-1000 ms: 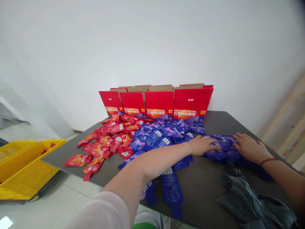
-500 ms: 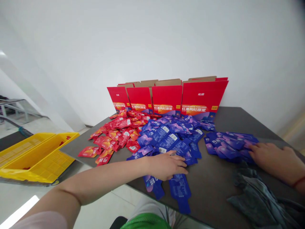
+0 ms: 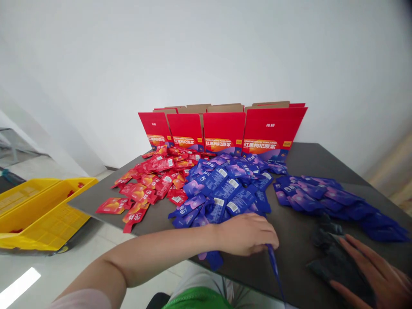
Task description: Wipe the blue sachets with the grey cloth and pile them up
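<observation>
My left hand [image 3: 252,235] pinches a blue sachet [image 3: 273,267], which hangs nearly edge-on over the near part of the table. Behind and below my left wrist spreads a pile of blue sachets [image 3: 222,182]. At the lower right, my right hand [image 3: 373,268] has its fingers stretched out and apart over a crumpled dark grey cloth [image 3: 343,268], seemingly touching it. Beyond the cloth lies an overlapping row of blue sachets [image 3: 325,197]. A heap of red sachets [image 3: 144,189] covers the left part of the table.
Several open red cartons [image 3: 224,128] stand in a row at the back of the grey table [image 3: 299,171], close to the white wall. Low on the left, off the table, sits a yellow crate [image 3: 48,223] with some red pieces in it.
My left hand has moved right and picked up a blue sachet from near the table edge. My right hand has left the blue row and come nearer, over the cloth.
</observation>
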Tool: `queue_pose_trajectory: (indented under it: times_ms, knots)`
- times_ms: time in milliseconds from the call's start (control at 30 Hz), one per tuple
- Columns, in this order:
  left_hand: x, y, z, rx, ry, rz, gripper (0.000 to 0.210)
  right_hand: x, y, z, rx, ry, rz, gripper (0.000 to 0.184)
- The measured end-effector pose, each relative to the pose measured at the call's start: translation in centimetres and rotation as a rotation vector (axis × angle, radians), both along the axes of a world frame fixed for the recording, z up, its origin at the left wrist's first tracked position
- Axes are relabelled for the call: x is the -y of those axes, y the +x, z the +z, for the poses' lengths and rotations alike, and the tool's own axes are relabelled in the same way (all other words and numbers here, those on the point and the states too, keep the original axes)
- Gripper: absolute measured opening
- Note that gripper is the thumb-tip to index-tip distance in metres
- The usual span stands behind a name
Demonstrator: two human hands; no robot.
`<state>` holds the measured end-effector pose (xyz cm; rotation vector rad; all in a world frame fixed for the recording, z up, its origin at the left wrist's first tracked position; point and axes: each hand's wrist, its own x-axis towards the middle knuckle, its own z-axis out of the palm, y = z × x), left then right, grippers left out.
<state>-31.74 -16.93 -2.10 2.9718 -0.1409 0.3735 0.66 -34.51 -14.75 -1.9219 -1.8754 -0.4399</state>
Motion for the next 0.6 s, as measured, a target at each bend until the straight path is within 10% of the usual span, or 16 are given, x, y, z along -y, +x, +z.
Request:
queue_pose_trajectory:
  times_ms: [267,433,600]
  knots:
    - [1.2,4.1,-3.5,0.019,0.014,0.032,0.022,-0.7,-1.9,1.0,0.15,-0.068,-0.066,0.072]
    - [-0.2,1.5,-1.9,-0.086,0.039,0.094,0.039,-1.1,-1.3,1.5,0.166,-0.083,-0.032,0.057]
    - [4.7,-2.2,-3.4,-0.029,-0.01,0.192,0.028,-0.9,-1.7,2.0,0.012,-0.07,0.077,0.05]
